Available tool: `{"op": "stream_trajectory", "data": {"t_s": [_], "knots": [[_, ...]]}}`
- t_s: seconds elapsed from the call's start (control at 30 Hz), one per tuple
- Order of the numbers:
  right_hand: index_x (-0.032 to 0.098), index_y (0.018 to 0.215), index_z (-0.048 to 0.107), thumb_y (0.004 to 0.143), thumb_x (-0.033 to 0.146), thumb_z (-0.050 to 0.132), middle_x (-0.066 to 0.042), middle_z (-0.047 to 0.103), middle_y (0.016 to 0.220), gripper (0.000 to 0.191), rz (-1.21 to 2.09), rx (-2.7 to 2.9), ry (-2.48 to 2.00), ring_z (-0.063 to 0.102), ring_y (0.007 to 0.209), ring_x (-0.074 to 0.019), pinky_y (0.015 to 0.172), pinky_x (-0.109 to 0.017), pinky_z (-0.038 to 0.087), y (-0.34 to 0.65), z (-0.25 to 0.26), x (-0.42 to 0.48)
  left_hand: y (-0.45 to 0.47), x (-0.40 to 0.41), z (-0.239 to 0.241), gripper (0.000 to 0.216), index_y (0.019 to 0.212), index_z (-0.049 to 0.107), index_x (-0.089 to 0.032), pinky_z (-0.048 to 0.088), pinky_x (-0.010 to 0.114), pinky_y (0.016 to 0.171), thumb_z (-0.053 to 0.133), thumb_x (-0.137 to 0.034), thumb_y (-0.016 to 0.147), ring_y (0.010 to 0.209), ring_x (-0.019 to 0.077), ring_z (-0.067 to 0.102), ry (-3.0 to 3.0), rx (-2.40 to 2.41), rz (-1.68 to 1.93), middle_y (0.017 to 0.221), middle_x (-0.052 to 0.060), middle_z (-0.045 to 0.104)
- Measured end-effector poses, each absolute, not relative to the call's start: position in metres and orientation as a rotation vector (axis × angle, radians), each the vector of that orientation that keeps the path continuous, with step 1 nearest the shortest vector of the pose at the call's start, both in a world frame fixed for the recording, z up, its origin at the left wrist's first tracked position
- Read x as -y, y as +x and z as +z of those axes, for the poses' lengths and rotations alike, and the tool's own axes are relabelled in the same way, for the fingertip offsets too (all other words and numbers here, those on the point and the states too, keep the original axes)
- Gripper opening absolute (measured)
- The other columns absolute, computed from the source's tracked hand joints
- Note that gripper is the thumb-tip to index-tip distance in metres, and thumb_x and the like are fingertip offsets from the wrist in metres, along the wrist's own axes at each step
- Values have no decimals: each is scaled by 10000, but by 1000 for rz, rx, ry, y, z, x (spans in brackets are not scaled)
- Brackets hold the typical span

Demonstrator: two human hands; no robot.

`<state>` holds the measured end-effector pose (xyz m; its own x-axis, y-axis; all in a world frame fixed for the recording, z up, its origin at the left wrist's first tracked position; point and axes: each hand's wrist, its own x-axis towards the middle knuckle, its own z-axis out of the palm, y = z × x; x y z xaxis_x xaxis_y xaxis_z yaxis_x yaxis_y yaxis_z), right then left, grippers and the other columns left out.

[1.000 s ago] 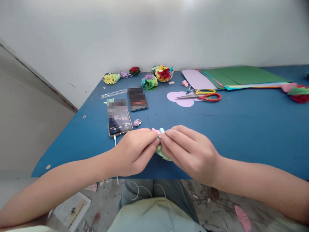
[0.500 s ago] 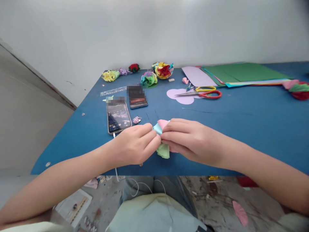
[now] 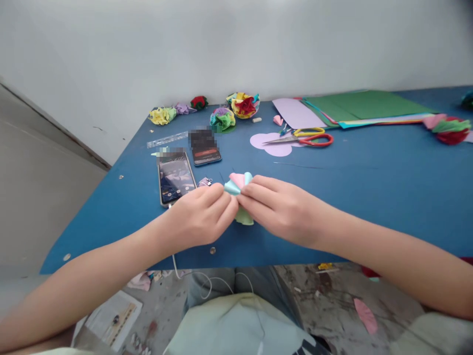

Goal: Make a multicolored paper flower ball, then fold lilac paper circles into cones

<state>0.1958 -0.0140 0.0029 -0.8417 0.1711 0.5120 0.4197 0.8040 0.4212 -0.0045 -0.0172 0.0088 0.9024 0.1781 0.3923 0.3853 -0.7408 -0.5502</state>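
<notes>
Above the blue table [image 3: 369, 192] near its front edge, our left hand [image 3: 199, 219] and right hand [image 3: 284, 209] pinch closed on the pastel paper bundle [image 3: 236, 181], shaping it; parting layers calls for gentle pulls

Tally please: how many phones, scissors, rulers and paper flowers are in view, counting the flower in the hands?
2 phones
1 scissors
1 clear ruler
6 paper flowers on the table
1 pastel flower pinched between left hand and right hand
Total: 11
The cut-off thing at the right edge is not counted.
</notes>
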Motion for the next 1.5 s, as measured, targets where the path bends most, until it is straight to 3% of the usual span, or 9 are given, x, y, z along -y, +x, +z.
{"op": "stream_trajectory", "data": {"t_s": [0.13,0.3,0.43,0.53,0.67,0.87,1.03,1.3,1.5], "knots": [[96,750,601,855,75,457,-53,520,700,180,-684,2570,-376,480,696,-148,676,-301,468,199,8,13,-6,15,9,65,820,564,-115,361,275,478,499,-122,822,562,141,428,-2309,245,-446,600,19,492],[75,716,613,835,94,498,-52,512,637,167,-837,2419,-462,469,632,-159,558,-312,441,192,2,20,0,21,8,180,690,496,-146,408,280,549,415,-144,851,613,161,425,-2623,677,-564,595,40,481],[78,737,602,847,83,475,-49,513,653,168,-816,2412,-507,478,672,-154,652,-313,475,190,-4,18,0,19,6,146,727,503,-137,416,271,577,417,-84,833,660,171,429,-2611,720,-536,627,46,487],[112,720,573,865,91,446,-38,505,666,193,-716,2460,-504,481,716,-152,772,-316,483,190,-6,12,-1,17,5,167,684,476,-150,411,282,582,432,-81,830,628,162,408,-2524,606,-473,615,30,450],[140,648,537,870,112,442,-30,504,641,243,-579,2480,-466,460,672,-142,816,-315,481,191,-5,8,-2,16,4,208,653,448,-164,402,296,578,413,-96,846,569,149,366,-2428,478,-390,597,13,414],[120,733,573,873,141,432,-74,577,713,200,-250,2402,-501,497,715,-147,721,-305,496,191,-6,7,-5,16,10,140,765,513,-136,412,306,616,404,-163,849,708,185,439,-2754,673,-469,715,69,527],[124,759,592,853,140,445,-71,606,726,175,-90,2360,-538,483,675,-130,669,-275,486,191,-7,6,-8,17,16,150,872,534,-132,380,270,584,388,-165,873,657,143,441,-3028,958,-634,686,30,516],[117,713,585,883,139,413,-75,584,682,242,-438,2432,-547,450,629,-138,643,-288,467,188,0,13,-3,24,11,141,772,522,-152,364,265,596,416,-159,864,540,101,374,-2964,1002,-803,582,-22,429],[86,745,593,860,109,465,-81,545,661,174,-769,2355,-628,488,663,-176,566,-332,413,180,-7,27,2,29,20,188,764,468,-151,358,268,583,330,-170,890,600,130,410,-3069,1130,-686,661,18,483]]}}
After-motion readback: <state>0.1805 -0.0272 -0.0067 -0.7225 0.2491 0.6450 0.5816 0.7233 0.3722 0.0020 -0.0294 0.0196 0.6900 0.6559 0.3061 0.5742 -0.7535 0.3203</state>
